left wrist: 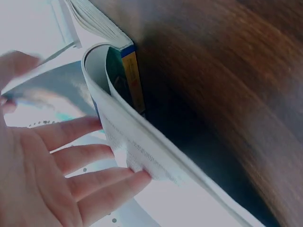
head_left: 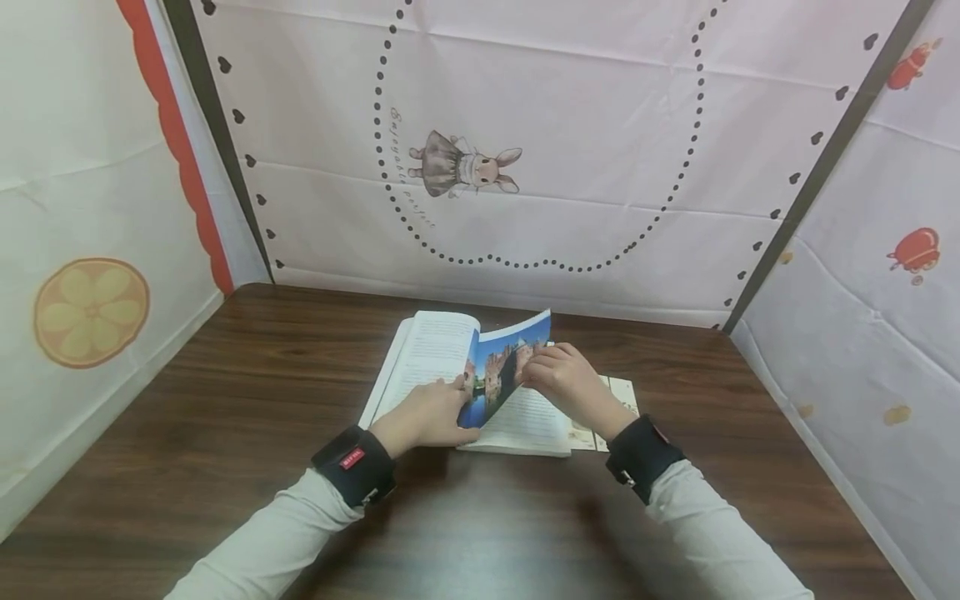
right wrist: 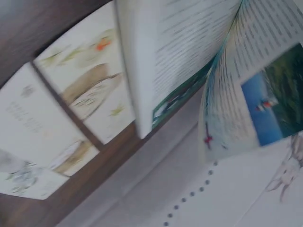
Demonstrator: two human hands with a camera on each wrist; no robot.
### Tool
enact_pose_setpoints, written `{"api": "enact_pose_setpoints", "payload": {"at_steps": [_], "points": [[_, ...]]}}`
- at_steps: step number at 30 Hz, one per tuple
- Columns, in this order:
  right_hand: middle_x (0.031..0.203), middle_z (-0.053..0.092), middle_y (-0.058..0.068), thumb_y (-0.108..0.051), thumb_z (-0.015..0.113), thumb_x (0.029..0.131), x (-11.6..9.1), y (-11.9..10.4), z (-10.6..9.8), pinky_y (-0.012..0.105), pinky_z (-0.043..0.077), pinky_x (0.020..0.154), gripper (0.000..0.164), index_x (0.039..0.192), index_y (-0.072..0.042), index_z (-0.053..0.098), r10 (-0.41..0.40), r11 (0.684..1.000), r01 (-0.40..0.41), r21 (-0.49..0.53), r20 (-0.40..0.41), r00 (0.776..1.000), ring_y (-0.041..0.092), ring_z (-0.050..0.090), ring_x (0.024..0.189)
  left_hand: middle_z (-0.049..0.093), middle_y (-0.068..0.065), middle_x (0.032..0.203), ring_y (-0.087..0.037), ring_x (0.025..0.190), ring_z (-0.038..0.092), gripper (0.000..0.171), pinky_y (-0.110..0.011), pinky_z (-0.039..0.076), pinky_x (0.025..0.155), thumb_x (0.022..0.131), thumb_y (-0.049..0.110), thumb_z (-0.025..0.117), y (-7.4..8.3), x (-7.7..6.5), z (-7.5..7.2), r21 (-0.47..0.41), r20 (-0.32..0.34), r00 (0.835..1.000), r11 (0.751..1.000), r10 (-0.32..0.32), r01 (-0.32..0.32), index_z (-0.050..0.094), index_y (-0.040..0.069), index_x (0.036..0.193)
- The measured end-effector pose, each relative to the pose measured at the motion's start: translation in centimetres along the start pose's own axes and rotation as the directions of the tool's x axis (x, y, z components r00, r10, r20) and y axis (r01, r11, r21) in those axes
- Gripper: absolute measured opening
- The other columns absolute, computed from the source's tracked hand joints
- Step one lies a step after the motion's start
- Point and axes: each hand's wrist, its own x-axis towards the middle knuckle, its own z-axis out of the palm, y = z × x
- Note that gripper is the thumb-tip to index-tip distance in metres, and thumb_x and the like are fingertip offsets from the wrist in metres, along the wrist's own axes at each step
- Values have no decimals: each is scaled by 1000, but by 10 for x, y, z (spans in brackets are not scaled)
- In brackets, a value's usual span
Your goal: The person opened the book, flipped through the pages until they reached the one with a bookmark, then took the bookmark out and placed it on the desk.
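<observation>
Book (head_left: 431, 354) lies open (colourful photo page (head_left: 497, 375) raised).

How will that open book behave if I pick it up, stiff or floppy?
The open book would probably flop, since its picture page already bends at the right hand. It may feel fairly hefty, given the thick block of pages in the left wrist view. Its halves might swing together too, since it lies spread open.
</observation>
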Motion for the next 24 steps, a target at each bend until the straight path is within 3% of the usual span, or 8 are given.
{"api": "enact_pose_setpoints", "payload": {"at_steps": [2,4,9,15,18,20,22,24], "points": [[89,72,-1,-11,77,73,4,-3,-1,32,49,85,17,89,-12,72,-52,998,50,-30,-65,997,15,66,91,52,-22,136,-45,115,56,91,-50,51,84,76,63,63,3,2,1,10,7,1000,1000,-30,30,46,-3,136],[91,73,0,-10,78,71,7,-5,0,32,50,86,19,89,-11,72,-99,994,93,-58,-114,988,16,66,92,54,-22,133,-45,111,58,94,-50,53,80,74,64,64,6,3,3,29,-17,999,999,-44,45,46,-5,135],[93,73,1,-7,79,69,11,-9,1,32,50,86,22,90,-10,72,-131,989,116,-93,-170,977,17,66,93,61,-25,121,-45,97,63,59,-49,55,69,75,40,70,10,7,8,85,-100,994,995,-39,47,63,-6,111],[107,70,6,-11,79,73,5,-4,-2,36,50,88,36,107,-7,67,33,999,-34,-9,-128,991,21,65,100,63,-25,117,-45,96,64,46,-48,55,65,76,28,65,13,7,10,65,-165,983,994,-74,86,66,-8,103],[113,68,10,-18,76,77,-1,2,-3,40,50,89,46,118,-5,61,162,986,-163,42,14,987,24,64,104,70,-22,95,-33,76,68,39,-37,52,53,82,24,58,13,6,8,-23,-200,966,987,-162,161,66,-10,100],[120,65,12,-27,74,80,-7,5,-2,42,49,92,53,124,-4,57,259,960,-275,50,210,943,27,62,109,68,-17,79,-25,61,61,38,-29,43,47,87,26,54,10,6,6,-123,-212,946,967,-245,223,66,-9,95],[127,61,15,-36,72,80,-14,7,0,45,47,95,64,130,-3,53,326,927,-375,33,424,845,30,59,116,64,-14,71,-20,55,54,40,-27,37,47,92,30,52,6,4,3,-267,-219,921,928,-323,262,65,-7,96],[134,55,17,-41,72,78,-22,8,4,45,45,99,74,135,-1,48,349,897,-441,19,582,735,31,54,122,67,-16,78,-19,60,57,41,-26,38,50,93,32,52,1,3,1,-406,-230,900,877,-370,257,65,-7,99]]}}
